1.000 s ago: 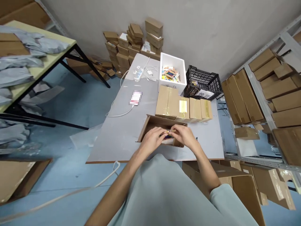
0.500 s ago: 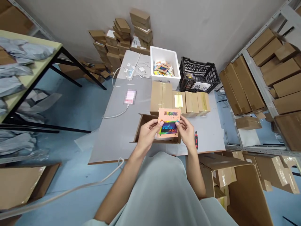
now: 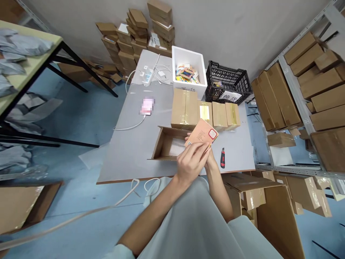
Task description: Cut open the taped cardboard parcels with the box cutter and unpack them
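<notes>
A thin peach-coloured booklet (image 3: 201, 131) is held tilted in front of me, its printed side with small text and a red-outlined mark facing up. My left hand (image 3: 192, 160) is closed on its lower edge, fingers lying across it. Behind and below the booklet, my right hand (image 3: 211, 162) supports it; fingertips show past its left side, the rest is partly hidden. Just left of the hands an open cardboard box (image 3: 161, 144) sits on the table, with something whitish inside. A red and black utility knife (image 3: 222, 159) lies to the right of my right hand.
Taped cartons (image 3: 184, 108) stand in a row behind the booklet. Beyond them are a white foam bin (image 3: 190, 88) of colourful packets and a black plastic crate (image 3: 229, 84). A pink phone-like item (image 3: 147, 107) lies left on a cable. A large open carton (image 3: 280, 216) stands lower right.
The booklet has been turned from its colourful picture side to its text side and tilted. My left hand has moved right, across it; my right hand has shifted behind it.
</notes>
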`<control>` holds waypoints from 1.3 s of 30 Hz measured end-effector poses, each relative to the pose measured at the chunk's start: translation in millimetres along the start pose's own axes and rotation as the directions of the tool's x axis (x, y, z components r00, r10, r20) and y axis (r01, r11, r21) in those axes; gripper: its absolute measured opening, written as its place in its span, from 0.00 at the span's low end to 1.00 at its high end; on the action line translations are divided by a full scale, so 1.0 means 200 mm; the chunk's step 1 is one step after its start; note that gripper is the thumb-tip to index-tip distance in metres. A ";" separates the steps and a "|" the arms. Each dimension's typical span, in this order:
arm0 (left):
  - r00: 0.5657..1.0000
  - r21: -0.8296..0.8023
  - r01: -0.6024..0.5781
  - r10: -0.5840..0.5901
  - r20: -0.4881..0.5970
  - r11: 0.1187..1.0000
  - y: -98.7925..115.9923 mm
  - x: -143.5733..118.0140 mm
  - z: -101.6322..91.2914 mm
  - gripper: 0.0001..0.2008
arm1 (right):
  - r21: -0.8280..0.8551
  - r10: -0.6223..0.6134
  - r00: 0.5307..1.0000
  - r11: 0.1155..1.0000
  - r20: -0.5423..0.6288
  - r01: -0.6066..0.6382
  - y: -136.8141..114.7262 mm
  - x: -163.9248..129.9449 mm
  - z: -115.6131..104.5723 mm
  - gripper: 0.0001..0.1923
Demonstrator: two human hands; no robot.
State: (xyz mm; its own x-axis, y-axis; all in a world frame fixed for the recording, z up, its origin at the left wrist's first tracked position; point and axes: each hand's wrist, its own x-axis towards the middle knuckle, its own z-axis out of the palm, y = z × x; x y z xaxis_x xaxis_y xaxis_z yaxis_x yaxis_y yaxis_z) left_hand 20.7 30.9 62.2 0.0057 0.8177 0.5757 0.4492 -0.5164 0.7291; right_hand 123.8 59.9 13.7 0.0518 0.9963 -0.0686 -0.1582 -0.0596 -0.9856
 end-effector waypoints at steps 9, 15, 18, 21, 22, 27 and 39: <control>0.913 -0.304 0.388 -0.407 0.000 0.870 -0.10 0.09 -0.11 0.15 | -0.027 0.073 0.996 0.997 -0.051 -0.074 0.04 0.01 0.01 0.31; 0.775 -0.503 0.551 -0.631 0.014 0.666 -0.38 0.17 -0.17 0.26 | -0.066 -0.006 0.987 0.998 -0.158 -0.004 -0.01 0.00 -0.06 0.28; 0.765 -0.476 0.583 -0.642 0.050 0.659 -0.47 0.15 -0.14 0.28 | -0.147 -0.080 0.983 0.988 -0.166 0.056 -0.06 -0.03 -0.01 0.24; 0.731 -0.534 0.637 -0.656 0.189 0.556 -0.49 0.13 -0.11 0.33 | -0.288 -0.230 0.962 0.940 -0.148 0.180 -0.12 -0.08 0.07 0.18; 0.701 -0.568 0.669 -0.662 0.265 0.480 -0.49 0.13 -0.10 0.35 | -0.351 -0.290 0.949 0.907 -0.122 0.232 -0.14 -0.10 0.10 0.16; 0.577 -0.603 0.774 -0.605 0.548 0.191 -0.43 0.14 -0.08 0.36 | -0.671 -0.504 0.856 0.594 0.119 0.443 -0.11 -0.20 0.24 0.13; 0.576 -0.635 0.762 -0.583 0.573 0.128 -0.43 0.12 -0.12 0.31 | -0.758 -0.539 0.833 0.488 0.128 0.433 -0.03 -0.26 0.22 0.14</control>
State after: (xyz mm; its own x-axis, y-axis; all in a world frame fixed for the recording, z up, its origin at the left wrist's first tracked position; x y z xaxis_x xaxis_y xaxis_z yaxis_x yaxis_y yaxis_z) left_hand -39.6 89.0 23.1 0.2533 0.9176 -0.3062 -0.5054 0.3955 0.7669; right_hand 79.3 11.8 30.3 0.0017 0.8697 0.4936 0.6924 0.3551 -0.6280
